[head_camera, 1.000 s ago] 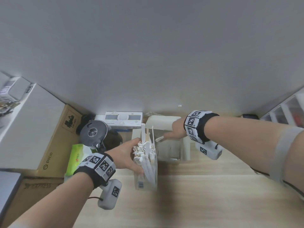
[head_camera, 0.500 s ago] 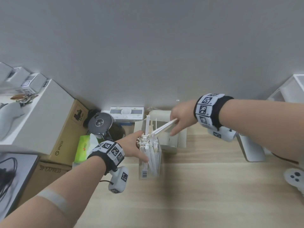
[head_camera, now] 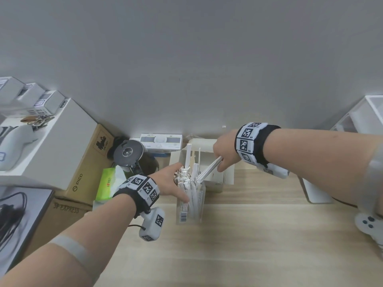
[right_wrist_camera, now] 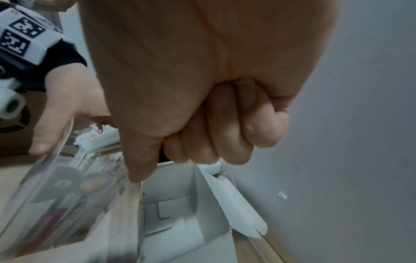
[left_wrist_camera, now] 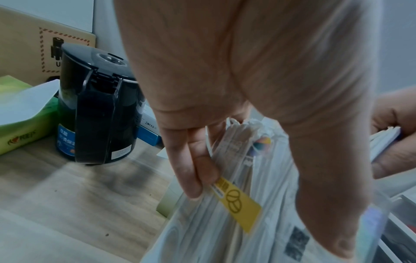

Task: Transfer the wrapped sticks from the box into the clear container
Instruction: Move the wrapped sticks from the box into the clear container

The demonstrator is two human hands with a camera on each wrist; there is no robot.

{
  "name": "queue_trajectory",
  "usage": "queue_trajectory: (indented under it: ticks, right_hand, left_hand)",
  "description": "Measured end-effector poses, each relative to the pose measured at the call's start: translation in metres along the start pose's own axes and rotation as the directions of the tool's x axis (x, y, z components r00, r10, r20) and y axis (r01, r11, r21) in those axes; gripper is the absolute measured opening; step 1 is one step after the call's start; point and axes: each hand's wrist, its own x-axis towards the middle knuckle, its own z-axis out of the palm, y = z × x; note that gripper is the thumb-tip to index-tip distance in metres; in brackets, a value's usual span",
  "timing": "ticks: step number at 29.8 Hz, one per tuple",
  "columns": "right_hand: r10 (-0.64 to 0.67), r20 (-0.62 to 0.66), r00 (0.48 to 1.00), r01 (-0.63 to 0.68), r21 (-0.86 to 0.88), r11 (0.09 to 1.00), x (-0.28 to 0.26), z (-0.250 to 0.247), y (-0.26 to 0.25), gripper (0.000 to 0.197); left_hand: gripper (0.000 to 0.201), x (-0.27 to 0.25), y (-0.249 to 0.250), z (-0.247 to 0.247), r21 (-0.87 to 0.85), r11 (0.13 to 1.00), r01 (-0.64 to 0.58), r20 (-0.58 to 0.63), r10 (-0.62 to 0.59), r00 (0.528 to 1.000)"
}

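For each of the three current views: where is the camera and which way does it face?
Head: on the head, facing forward and down at the wooden table; both forearms, left hand and right hand show.
Left wrist: along the left hand's fingers gripping the clear container; black kettle behind.
Right wrist: along the right hand, fingers curled, over the open white box.
Shared: all views show the clear container; each wrist view catches the other hand.

The left hand (left_wrist_camera: pixel 258 80) grips the clear container (left_wrist_camera: pixel 225 231), its fingers (left_wrist_camera: pixel 189 169) curled over the rim beside a yellow label (left_wrist_camera: pixel 236 199), paper-wrapped sticks (left_wrist_camera: pixel 238 138) packed inside. A black electric kettle (left_wrist_camera: pixel 96 106) stands on the wooden surface (left_wrist_camera: pixel 78 204) beside a green tissue pack (left_wrist_camera: pixel 20 128). At the right edge, the right hand (left_wrist_camera: pixel 396 135) pinches white wrapped sticks (left_wrist_camera: pixel 382 140).
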Motion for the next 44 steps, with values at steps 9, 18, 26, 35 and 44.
queue_trajectory:
  ticks: [9, 18, 26, 35, 44]
  right_hand:
    - [0.005, 0.024, 1.000, -0.002, -0.138, 0.990, 0.001, -0.005, -0.019, 0.039]
    - [-0.015, 0.164, 0.986, 0.056, -0.250, 0.967, -0.007, -0.017, -0.048, 0.024]
    - [0.045, -0.103, 0.994, 0.042, 0.717, 0.696, -0.012, -0.006, -0.016, 0.047]
    - [0.270, -0.485, 0.832, 0.172, 0.688, 0.705, -0.006, 0.005, -0.007, 0.053]
    - [0.009, -0.236, 0.972, 0.144, 0.621, 0.770, 0.006, 0.037, -0.042, 0.044]
  left_hand:
    - [0.126, 0.001, 0.007, 0.005, 0.044, 0.999, -0.010, 0.003, 0.010, 1.000]
    - [0.125, 0.010, 0.018, 0.007, -0.024, 0.998, -0.057, -0.033, 0.056, 0.998]
    - [0.114, 0.010, 0.018, 0.003, -0.098, 0.989, -0.113, -0.104, 0.103, 0.989]
    - [0.125, 0.010, 0.026, 0.006, -0.106, 0.988, -0.108, -0.065, 0.101, 0.993]
    - [0.087, 0.021, 0.034, 0.011, -0.157, 0.965, -0.212, -0.124, 0.194, 0.973]
